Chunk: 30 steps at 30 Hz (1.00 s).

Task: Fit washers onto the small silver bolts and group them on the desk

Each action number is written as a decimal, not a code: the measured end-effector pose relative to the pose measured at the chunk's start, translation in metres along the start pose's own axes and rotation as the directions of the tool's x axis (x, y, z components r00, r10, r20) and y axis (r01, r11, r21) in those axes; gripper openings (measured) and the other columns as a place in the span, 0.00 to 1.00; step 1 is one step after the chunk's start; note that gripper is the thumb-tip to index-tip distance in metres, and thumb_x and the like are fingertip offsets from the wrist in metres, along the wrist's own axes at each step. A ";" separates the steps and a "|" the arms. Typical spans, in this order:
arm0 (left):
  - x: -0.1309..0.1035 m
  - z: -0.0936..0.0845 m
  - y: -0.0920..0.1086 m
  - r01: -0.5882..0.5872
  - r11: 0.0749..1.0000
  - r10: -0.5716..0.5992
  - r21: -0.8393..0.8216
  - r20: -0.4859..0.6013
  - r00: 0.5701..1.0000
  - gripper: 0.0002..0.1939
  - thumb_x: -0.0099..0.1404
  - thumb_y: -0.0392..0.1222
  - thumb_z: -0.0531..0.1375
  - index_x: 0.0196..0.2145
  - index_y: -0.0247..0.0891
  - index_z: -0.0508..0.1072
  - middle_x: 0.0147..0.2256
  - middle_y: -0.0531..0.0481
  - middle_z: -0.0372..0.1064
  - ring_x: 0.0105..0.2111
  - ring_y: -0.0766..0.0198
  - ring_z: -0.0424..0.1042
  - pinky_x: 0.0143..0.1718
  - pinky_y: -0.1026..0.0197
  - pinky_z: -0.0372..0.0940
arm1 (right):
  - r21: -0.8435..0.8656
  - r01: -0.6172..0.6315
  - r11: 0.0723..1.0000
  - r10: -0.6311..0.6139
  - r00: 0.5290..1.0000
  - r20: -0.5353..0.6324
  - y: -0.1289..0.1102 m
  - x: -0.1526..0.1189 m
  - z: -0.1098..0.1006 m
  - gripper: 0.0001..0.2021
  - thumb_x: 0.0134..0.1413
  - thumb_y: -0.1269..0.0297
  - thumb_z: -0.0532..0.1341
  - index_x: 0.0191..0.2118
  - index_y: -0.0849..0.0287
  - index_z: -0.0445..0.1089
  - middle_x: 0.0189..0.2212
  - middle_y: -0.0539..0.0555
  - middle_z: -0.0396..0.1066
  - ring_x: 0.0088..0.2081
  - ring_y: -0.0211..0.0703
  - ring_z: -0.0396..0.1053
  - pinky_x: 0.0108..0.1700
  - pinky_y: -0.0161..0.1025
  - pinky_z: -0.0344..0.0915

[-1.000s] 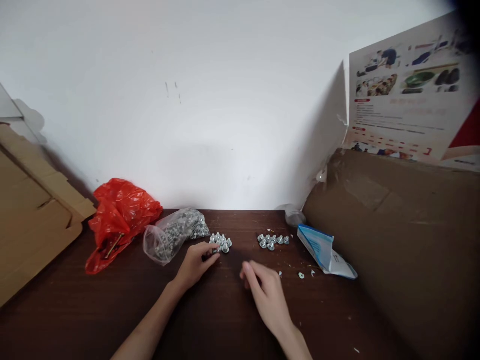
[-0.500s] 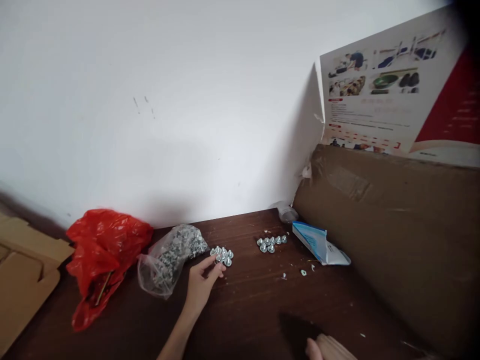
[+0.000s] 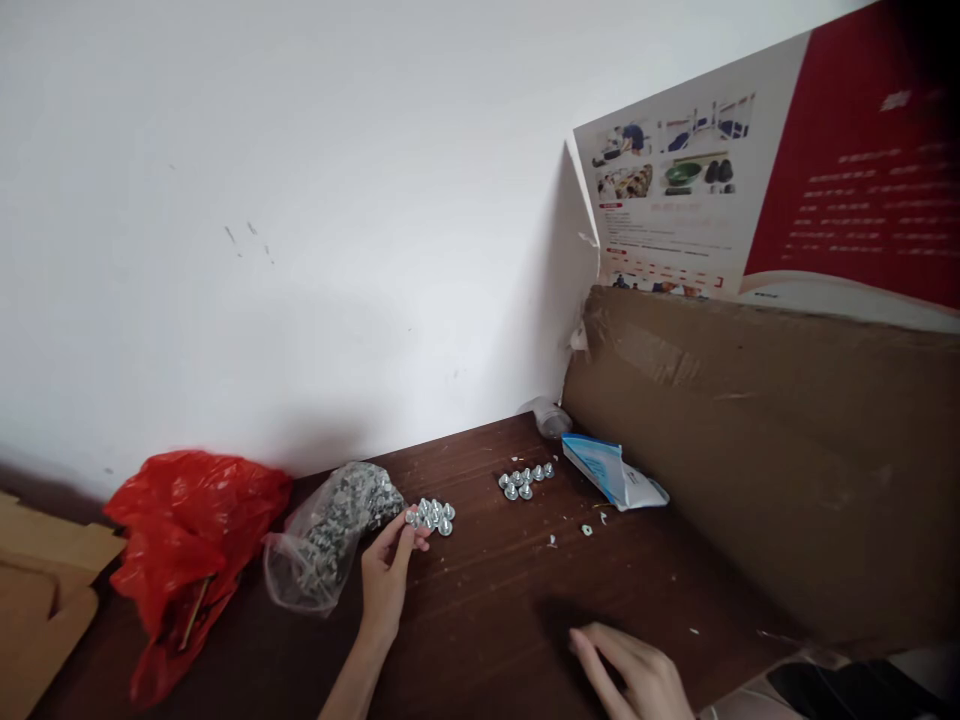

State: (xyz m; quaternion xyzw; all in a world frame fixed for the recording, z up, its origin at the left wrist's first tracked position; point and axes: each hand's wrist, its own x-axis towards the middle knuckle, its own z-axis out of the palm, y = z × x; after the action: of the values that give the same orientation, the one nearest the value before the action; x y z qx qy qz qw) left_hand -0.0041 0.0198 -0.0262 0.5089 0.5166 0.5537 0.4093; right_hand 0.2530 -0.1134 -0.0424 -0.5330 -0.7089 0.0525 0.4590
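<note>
My left hand [image 3: 388, 580] is at the near left side of a cluster of small silver metal pieces [image 3: 435, 514]. Its thumb and fingertips are pinched on one silver piece [image 3: 412, 518] at the cluster's edge. Farther right on the dark table lies a second group of similar pieces [image 3: 526, 480]. My right hand [image 3: 630, 668] hovers over the front of the table, thumb and forefinger close together; whether anything is between them cannot be made out. A clear bag full of small metal parts [image 3: 337, 530] lies just left of my left hand.
A red plastic bag [image 3: 195, 530] and cardboard [image 3: 45, 590] lie at the left. Behind the second group are a clear plastic item [image 3: 551, 418] and a blue-white packet [image 3: 611, 470]. Scraps dot the brown table [image 3: 480, 640]. A large carton [image 3: 750, 430] stands right, against the white wall.
The view has turned to the right. My left thumb and fingers have closed on a silver piece at the cluster's left edge. My right hand has come farther into view from the bottom edge.
</note>
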 end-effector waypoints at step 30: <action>-0.019 0.008 0.003 -0.381 0.779 0.339 0.498 0.177 0.924 0.11 0.61 0.38 0.56 0.40 0.36 0.75 0.24 0.53 0.65 0.25 0.67 0.66 0.31 0.65 0.63 | 0.344 -0.185 0.920 0.148 0.980 0.131 -0.031 0.101 0.094 0.11 0.59 0.60 0.55 0.43 0.59 0.67 0.26 0.50 0.68 0.26 0.38 0.64 0.32 0.34 0.62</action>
State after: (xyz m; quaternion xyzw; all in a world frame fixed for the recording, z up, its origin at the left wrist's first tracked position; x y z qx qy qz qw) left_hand 0.0072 0.0018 -0.0260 0.7110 0.5243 0.4399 0.1616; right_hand 0.1632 -0.0065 -0.0187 -0.4966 -0.6623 0.2456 0.5044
